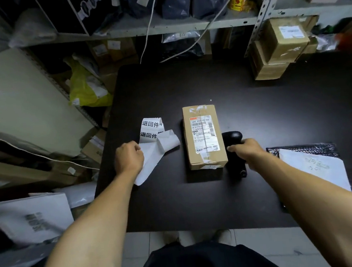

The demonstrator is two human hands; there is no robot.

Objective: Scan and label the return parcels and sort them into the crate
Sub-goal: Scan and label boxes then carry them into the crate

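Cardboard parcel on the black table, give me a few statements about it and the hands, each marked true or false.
1. The cardboard parcel lies on the black table with its shipping label facing up. True.
2. The right hand holds a roll of tape. False: it grips a black handheld scanner just right of the parcel.
3. The left hand holds the strip of white labels. True.
4. The label strip is stuck onto the parcel. False: it lies apart, to the parcel's left.
5. A white mailer lies at the table's right edge. True.
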